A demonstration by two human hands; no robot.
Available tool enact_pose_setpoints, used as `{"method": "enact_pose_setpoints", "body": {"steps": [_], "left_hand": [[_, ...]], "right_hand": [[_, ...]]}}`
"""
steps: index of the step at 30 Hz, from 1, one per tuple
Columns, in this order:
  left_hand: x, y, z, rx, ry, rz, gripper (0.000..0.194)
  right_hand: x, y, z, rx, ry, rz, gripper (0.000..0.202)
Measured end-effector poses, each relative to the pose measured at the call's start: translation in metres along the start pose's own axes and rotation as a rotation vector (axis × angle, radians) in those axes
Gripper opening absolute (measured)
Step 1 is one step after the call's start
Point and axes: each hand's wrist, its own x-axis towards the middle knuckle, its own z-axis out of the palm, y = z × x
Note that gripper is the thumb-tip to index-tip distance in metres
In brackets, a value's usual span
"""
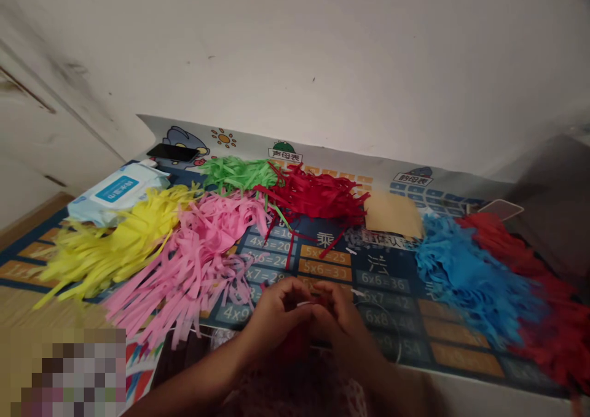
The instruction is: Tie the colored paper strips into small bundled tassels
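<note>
Both my hands meet at the table's front edge, in the lower middle of the view. My left hand (pixel 279 309) is closed, thumb and fingers pinched. Facing it, my right hand (pixel 338 315) is closed too, its fingertips touching the left ones. A bit of something thin and white (pixel 304 304) shows between them; its kind is unclear. Below the fingers hangs dark red material (pixel 295 340), in shadow. A thin white loop (pixel 399 334) curves out beside my right hand. Nearest on the left lies a bundle of pink fringed strips (pixel 216 239).
Yellow (pixel 124 236), green (pixel 239 172), red (pixel 318 193) and blue strips (pixel 465 269) are spread round the printed table mat (pixel 396 300), with more red strips (pixel 553 306) at right. A wipes pack (pixel 120 190), a phone (pixel 173 153) and tan paper (pixel 393 214) lie behind. A pixelated patch covers the lower left.
</note>
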Motion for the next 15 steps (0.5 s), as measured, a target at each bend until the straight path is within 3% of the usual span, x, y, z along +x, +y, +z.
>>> {"method": "enact_pose_setpoints", "body": {"steps": [4, 7, 10, 13, 15], "left_hand": [[-0.009, -0.007, 0.003, 0.316, 0.115, 0.11, 0.01], [-0.014, -0.009, 0.006, 0.479, 0.148, 0.142, 0.009], [-0.015, -0.008, 0.011, 0.468, 0.137, 0.134, 0.011], [-0.015, -0.005, 0.017, 0.34, 0.092, 0.146, 0.014], [-0.016, -0.005, 0.02, 0.351, 0.079, 0.149, 0.014]], "right_hand": [[0.0, -0.001, 0.004, -0.072, 0.035, -0.018, 0.023], [0.002, 0.001, 0.006, -0.198, 0.149, -0.114, 0.023], [0.004, 0.006, 0.007, -0.191, 0.257, -0.238, 0.023], [0.003, 0.012, 0.005, 0.092, 0.309, -0.142, 0.03], [0.001, 0.015, -0.001, 0.137, 0.316, -0.107, 0.035]]}}
